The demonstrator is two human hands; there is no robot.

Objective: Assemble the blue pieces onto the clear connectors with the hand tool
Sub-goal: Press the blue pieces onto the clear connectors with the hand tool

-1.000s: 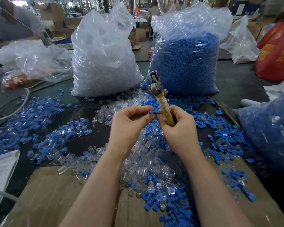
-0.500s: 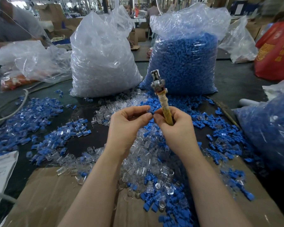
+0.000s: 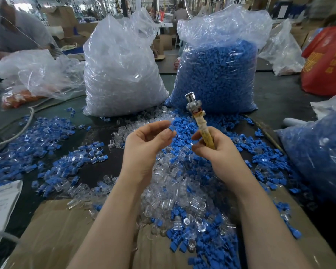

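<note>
On the far left of the table a heap of blue pieces point(image 3: 25, 140) mixed with clear ones lies beside a white cable point(image 3: 17, 131). Behind it, a tall bag of clear connectors point(image 3: 122, 74), and next to that a bag of blue pieces point(image 3: 215, 74), both upright. Centre: my left hand point(image 3: 145, 146) pinches one small blue piece point(image 3: 171, 129) between thumb and forefinger, other fingers curled. Just right of it, apart, my right hand point(image 3: 215, 150) grips the hand tool point(image 3: 200, 123) by its yellowish wrapped handle, metal head up (tilted slightly left); something small and clear at my thumb tip, can't tell what exactly. Under both hands a loose pile of clear connectors point(image 3: 175, 189) with blue ones scattered in, spilling onto brown cardboard point(image 3: 52, 230). Far right, another bag of blue parts point(image 3: 318, 158) and a red bag point(image 3: 326, 61) behind.
</note>
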